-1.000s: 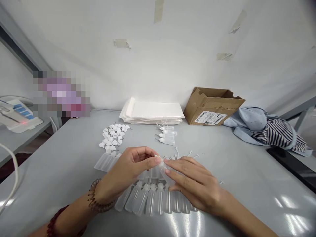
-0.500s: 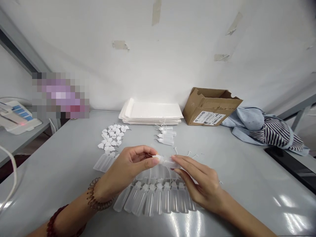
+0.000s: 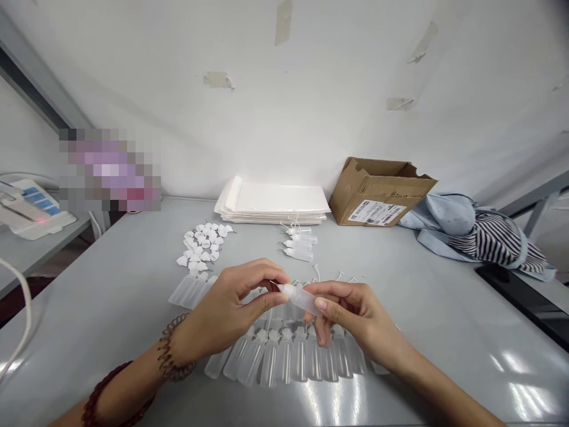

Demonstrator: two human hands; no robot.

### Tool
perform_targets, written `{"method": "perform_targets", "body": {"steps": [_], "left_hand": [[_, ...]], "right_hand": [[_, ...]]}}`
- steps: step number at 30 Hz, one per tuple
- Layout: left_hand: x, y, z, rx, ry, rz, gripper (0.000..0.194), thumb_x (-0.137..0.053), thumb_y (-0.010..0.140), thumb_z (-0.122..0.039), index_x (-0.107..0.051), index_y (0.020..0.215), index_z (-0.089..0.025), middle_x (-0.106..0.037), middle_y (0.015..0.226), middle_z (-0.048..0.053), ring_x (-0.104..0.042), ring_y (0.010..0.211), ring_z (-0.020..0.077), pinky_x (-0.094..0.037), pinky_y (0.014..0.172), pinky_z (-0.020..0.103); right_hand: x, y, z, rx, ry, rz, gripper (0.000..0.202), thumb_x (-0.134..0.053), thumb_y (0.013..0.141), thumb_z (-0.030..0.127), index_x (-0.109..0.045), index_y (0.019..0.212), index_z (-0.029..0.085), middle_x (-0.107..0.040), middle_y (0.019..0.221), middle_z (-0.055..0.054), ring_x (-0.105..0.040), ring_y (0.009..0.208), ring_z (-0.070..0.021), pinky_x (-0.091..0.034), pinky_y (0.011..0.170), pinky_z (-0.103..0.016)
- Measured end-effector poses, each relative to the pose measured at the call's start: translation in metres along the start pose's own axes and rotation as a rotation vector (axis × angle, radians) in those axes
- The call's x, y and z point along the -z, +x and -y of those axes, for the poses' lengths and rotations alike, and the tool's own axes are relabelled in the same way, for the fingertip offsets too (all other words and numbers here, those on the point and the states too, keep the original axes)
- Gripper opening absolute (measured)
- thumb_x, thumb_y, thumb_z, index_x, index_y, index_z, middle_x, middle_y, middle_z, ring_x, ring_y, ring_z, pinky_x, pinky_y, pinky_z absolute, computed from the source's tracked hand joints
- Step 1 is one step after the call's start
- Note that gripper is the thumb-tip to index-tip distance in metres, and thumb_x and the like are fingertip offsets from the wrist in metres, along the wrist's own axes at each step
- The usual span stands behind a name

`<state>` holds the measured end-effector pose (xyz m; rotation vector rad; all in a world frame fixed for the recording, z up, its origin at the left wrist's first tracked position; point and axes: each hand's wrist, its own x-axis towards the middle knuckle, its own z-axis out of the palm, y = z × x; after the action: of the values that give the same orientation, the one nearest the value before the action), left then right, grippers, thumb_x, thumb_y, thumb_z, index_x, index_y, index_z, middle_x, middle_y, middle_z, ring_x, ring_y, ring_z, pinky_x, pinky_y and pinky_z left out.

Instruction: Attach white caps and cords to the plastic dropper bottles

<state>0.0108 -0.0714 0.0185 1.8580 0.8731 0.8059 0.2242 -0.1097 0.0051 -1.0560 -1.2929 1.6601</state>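
A small translucent squeeze bottle (image 3: 304, 299) is held in the air between both hands, tilted with its neck toward the left. My left hand (image 3: 242, 296) pinches the white needle-tip cap (image 3: 287, 289) at its neck, and a thin metal needle sticks out past the fingers. Around the bottle's body, the thumb and fingers of my right hand (image 3: 355, 311) are closed. Below the hands lies a row of clear bottles (image 3: 287, 359) with white tops. Behind them, more bottles are partly hidden by my hands.
Loose needle caps (image 3: 202, 243) lie in a cluster at left. Several needle-capped bottles (image 3: 299, 254) lie in front of stacked white envelopes (image 3: 275, 201). At right are a cardboard box (image 3: 377, 193), folded cloth (image 3: 493, 234) and a black phone-like slab (image 3: 524, 302).
The right fingers have shifted from lying over the bottle to gripping its body between thumb and fingers. The bottle has tilted, and its needle now shows. The left hand has barely moved.
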Motion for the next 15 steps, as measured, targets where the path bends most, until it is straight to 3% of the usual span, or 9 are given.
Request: {"method": "perform_targets", "body": {"steps": [9, 12, 15], "left_hand": [[0.0020, 0.0016, 0.0032, -0.022, -0.127, 0.040, 0.013, -0.058, 0.085, -0.021, -0.067, 0.094, -0.021, -0.066, 0.094, 0.003, -0.060, 0.088, 0.0164, -0.051, 0.077, 0.027], [0.0015, 0.0014, 0.0028, 0.052, -0.173, 0.034, 0.019, -0.060, 0.084, -0.025, -0.065, 0.102, -0.022, -0.066, 0.098, 0.003, -0.061, 0.091, 0.0177, -0.052, 0.080, 0.029], [0.0002, 0.0005, 0.0020, 0.139, -0.124, -0.052, 0.027, -0.059, 0.085, -0.033, -0.061, 0.111, -0.024, -0.066, 0.099, 0.003, -0.062, 0.090, 0.0170, -0.051, 0.078, 0.027]], "right_hand": [[0.0006, 0.0061, -0.0065, -0.158, 0.369, 0.165, 0.024, -0.062, 0.084, 0.033, -0.070, 0.096, 0.014, -0.066, 0.070, -0.002, -0.053, 0.041, -0.0031, -0.043, 0.040, -0.014], [-0.0021, 0.0030, -0.0058, -0.076, 0.250, 0.121, 0.027, -0.061, 0.085, 0.035, -0.068, 0.103, 0.016, -0.067, 0.075, -0.002, -0.056, 0.044, -0.0045, -0.047, 0.045, -0.017], [-0.0063, -0.0020, -0.0059, 0.064, -0.016, 0.025, 0.028, -0.056, 0.088, 0.034, -0.065, 0.109, 0.017, -0.066, 0.066, 0.000, -0.059, 0.049, -0.0073, -0.051, 0.053, -0.021]]}}
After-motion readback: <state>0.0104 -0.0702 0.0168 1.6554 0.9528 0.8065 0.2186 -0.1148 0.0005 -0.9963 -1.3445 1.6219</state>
